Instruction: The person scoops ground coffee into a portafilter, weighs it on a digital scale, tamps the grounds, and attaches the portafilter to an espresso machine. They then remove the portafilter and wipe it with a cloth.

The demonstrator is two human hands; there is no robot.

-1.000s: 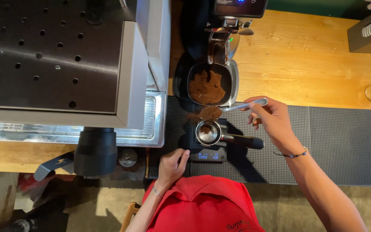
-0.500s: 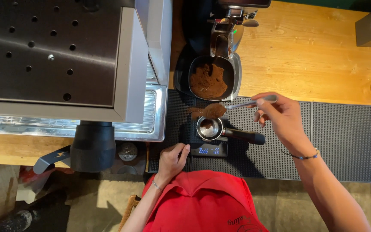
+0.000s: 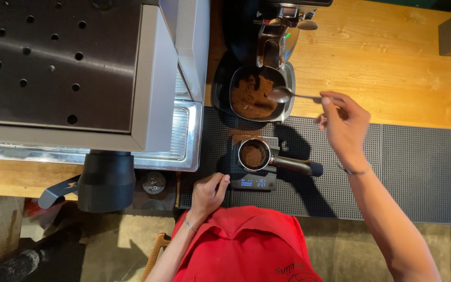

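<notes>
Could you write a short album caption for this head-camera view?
Right hand holds a spoon over a tray of ground coffee; left hand rests by the scale.

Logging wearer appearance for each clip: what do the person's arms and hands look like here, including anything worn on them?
Both arms are bare, with no sleeves reaching the forearms and no gloves. The left hand has a thin beaded or chain bracelet at the wrist. The right hand has a thin dark band round the wrist. No rings can be made out. A red garment covers the body below.
</notes>
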